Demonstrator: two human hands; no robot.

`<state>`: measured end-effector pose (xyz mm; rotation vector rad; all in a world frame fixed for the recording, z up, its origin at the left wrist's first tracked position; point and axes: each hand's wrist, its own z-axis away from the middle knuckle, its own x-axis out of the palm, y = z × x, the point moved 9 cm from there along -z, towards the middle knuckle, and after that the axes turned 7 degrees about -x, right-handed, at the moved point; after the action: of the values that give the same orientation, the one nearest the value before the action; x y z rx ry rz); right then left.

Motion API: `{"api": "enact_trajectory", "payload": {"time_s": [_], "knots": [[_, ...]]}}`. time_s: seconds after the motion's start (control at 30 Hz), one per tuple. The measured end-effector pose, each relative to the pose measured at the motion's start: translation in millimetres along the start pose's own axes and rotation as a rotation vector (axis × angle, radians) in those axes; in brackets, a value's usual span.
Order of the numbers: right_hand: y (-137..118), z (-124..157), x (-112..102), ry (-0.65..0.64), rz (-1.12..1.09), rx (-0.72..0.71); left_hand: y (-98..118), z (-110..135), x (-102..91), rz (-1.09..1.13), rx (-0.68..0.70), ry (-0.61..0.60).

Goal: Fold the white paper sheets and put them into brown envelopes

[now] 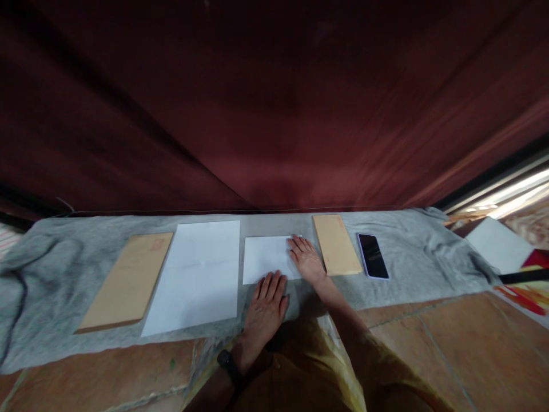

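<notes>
A small folded white paper point(266, 256) lies on a grey cloth point(64, 257) in front of me. My left hand point(266, 306) rests flat at its near edge, fingers stretched out and fingertips on the paper. My right hand point(306, 258) lies flat on the paper's right side, fingers spread toward its far corner. Neither hand holds anything. A large white sheet point(197, 274) lies just left of the folded paper.
A big brown envelope point(128, 280) lies at the left of the cloth. A smaller brown envelope point(337, 245) and a dark phone point(373, 256) lie to the right. A dark red curtain point(274, 103) hangs behind. Tiled floor point(450, 343) is in front.
</notes>
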<state>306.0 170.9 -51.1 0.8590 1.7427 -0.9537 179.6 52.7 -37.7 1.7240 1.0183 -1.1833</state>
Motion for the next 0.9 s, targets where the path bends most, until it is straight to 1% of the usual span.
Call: {"api": "enact_trajectory", "payload": {"time_s": [0.1, 0.2, 0.27, 0.33, 0.4, 0.43, 0.5, 0.57, 0.67, 0.77, 0.9], "knots": [[6, 1, -4, 0.012, -0.005, 0.033, 0, -1, 0.1, 0.002, -0.002, -0.018], [1, 11, -12, 0.042, -0.023, 0.092, 1, -1, -0.7, 0.006, 0.000, -0.034], [-12, 24, -17, 0.066, -0.041, 0.114, 2, -1, -1.1, 0.007, 0.002, -0.035], [-34, 39, -18, 0.065, -0.064, 0.075, 3, -1, -0.3, 0.006, 0.009, -0.039], [-60, 55, -13, 0.024, -0.092, -0.010, 3, -1, 1.0, 0.004, 0.013, -0.041], [-69, 62, -10, 0.010, -0.098, -0.031, 3, -1, 1.6, 0.003, 0.014, -0.043], [-76, 75, -6, 0.007, -0.086, -0.017, 2, -1, 2.2, 0.003, 0.009, -0.049], [-74, 84, -4, 0.011, -0.064, 0.015, 2, -2, 2.4, 0.005, 0.006, -0.058], [-62, 91, -7, 0.011, -0.041, 0.042, 2, -2, 1.5, 0.013, 0.005, -0.063], [-53, 96, -13, 0.013, -0.033, 0.037, 2, -2, 0.0, 0.024, 0.004, -0.047], [-47, 105, -19, 0.024, -0.021, 0.028, 2, -1, 0.2, 0.034, 0.002, -0.035]]}}
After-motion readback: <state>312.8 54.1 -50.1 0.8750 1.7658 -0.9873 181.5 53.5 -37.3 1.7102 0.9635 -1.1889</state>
